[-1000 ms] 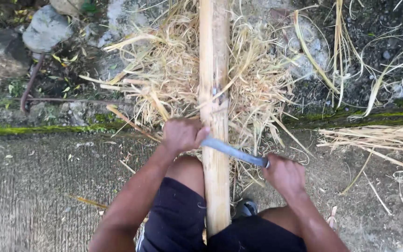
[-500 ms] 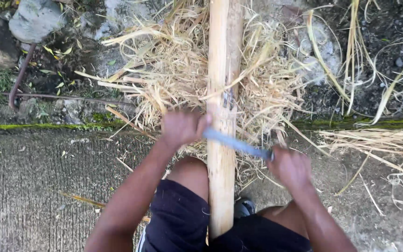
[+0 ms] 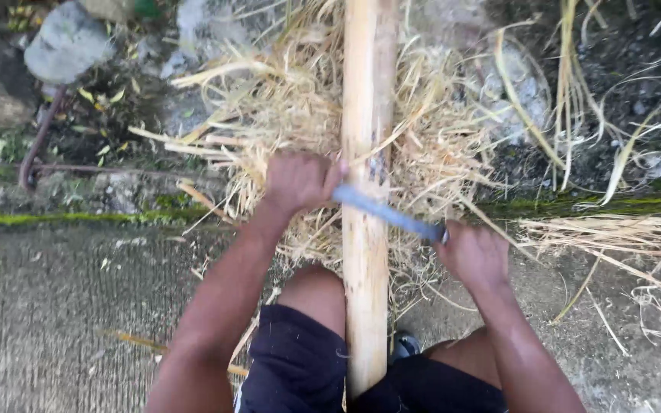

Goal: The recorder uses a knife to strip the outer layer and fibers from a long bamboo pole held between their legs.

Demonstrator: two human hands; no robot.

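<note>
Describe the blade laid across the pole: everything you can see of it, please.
The blade is a long, narrow strip of grey-blue metal, lying across the pale, stripped wooden pole at a slant, higher on the left. The left hand grips one end and the right hand the other, so both ends are hidden. Only the middle shows, resting against the pole's front. Its edge is too blurred to judge. Dry straw-coloured shavings lie behind it.

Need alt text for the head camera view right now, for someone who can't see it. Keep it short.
Seen from above, both hands hold a blade across a pale wooden pole, the left hand at one end and the right hand at the other. The pole runs up between the person's knees over a heap of dry shavings, with concrete ground on the left.
</note>
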